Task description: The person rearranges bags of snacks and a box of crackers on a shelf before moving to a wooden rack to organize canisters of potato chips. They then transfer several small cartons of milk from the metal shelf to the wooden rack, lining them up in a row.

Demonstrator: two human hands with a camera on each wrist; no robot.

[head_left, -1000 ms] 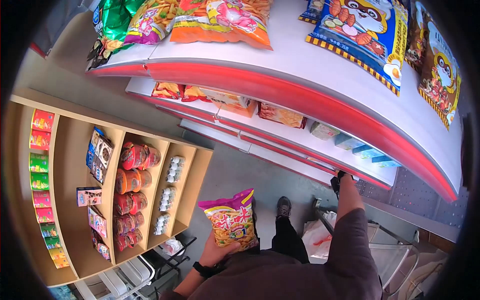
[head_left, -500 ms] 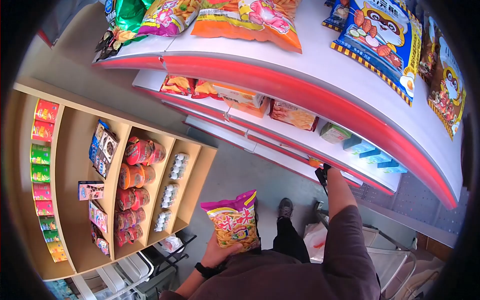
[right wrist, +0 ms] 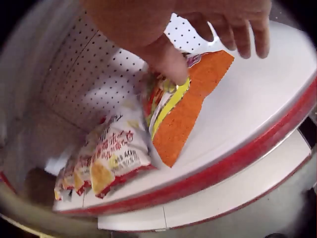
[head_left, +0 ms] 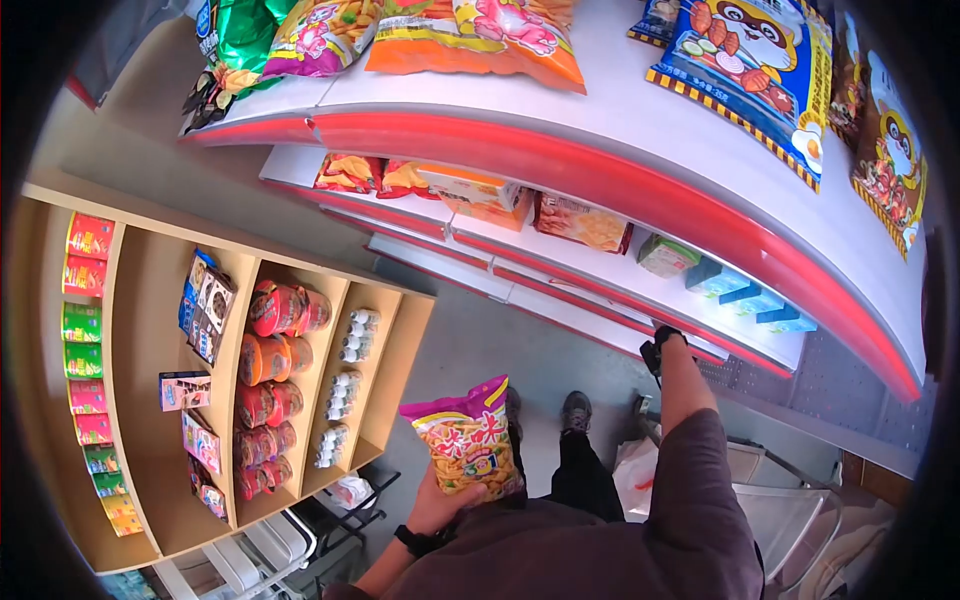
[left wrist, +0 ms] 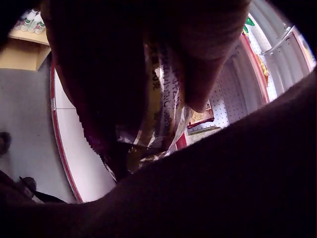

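In the head view my left hand (head_left: 437, 504) grips a purple and yellow snack bag (head_left: 467, 445) low in front of my body. The left wrist view is dark, with the bag's clear, printed edge (left wrist: 166, 94) between thumb and fingers. My right arm reaches down to a low shelf, its hand mostly hidden by the shelf edge in the head view. In the right wrist view the right hand (right wrist: 153, 32) is over an orange snack bag (right wrist: 195, 99) lying on the white shelf. The thumb overlaps the bag's yellow stripe, while the other fingers extend past its far end.
White snack bags with red print (right wrist: 116, 153) lie beside the orange bag. A red-edged upper shelf (head_left: 450, 135) overhangs my right arm. A wooden rack (head_left: 150, 300) with jars and packets stands at left. Folding chairs (head_left: 775, 510) are close by at the lower right.
The right hand dipped toward the low shelf, then shifted slightly right. An orange and yellow patch beyond it half a second ago no longer shows. The left hand keeps its grip.
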